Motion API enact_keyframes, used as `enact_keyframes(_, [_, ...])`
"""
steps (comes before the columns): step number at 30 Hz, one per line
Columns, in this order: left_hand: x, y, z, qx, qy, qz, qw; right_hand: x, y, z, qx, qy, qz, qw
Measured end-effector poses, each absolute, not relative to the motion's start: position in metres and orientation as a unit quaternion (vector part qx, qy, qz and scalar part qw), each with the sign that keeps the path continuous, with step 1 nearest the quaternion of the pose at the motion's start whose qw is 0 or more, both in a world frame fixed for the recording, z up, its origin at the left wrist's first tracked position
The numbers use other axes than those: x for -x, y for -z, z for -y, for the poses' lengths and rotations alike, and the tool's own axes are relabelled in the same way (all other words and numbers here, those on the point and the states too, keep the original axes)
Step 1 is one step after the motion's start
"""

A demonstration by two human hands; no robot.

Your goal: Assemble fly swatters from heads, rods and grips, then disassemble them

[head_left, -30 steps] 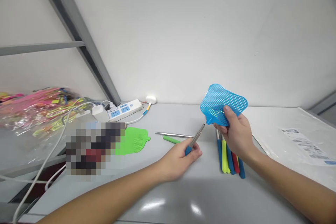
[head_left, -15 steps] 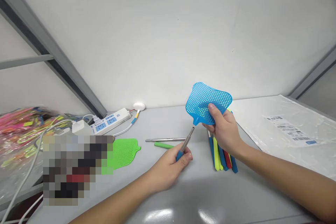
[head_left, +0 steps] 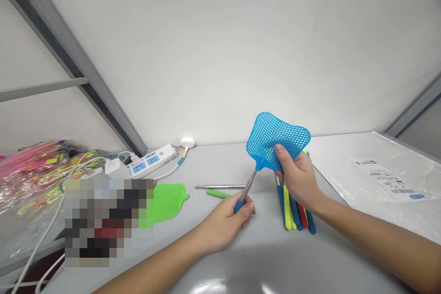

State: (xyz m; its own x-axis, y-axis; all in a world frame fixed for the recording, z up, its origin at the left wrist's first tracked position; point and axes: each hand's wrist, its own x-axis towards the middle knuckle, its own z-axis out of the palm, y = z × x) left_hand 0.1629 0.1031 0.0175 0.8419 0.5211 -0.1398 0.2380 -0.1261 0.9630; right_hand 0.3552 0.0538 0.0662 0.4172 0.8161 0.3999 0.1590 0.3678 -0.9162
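Free near tabletop, handles and mesh head beyond

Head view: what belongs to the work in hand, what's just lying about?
Likely the job's:
blue flyswatter head, in right hand
blue-gripped metal handle, in left hand
probably too: green flyswatter head, coloured handles, metal rod, green stick

Likely lying about:
power strip
labelled plastic bag
plastic-wrapped pile

Blue perforated fly-swatter head, tilted, neck pointing down, silver telescopic rod with blue grip (its tip at the neck), slanted below.
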Motion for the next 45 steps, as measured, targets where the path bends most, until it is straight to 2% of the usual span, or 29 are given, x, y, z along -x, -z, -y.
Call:
enact_keyframes(9, [-0.164, -0.015, -0.103, -0.704, -0.124, -0.256, 0.650, -0.354, -0.063, -0.053, 0.539, -0.250, 0.463, 0.658])
enact_keyframes(15, [-0.163, -0.016, -0.103, -0.717, -0.118, -0.246, 0.641, -0.354, -0.065, -0.054, 0.515, -0.265, 0.438, 0.688])
enact_keyframes(34, [-0.163, -0.018, -0.104, -0.716, -0.096, -0.232, 0.652, -0.356, -0.068, -0.052, 0.526, -0.247, 0.467, 0.666])
enact_keyframes(45, [-0.161, -0.017, -0.106, -0.673, -0.062, -0.244, 0.695, -0.361, -0.059, -0.065, 0.502, -0.378, 0.398, 0.668])
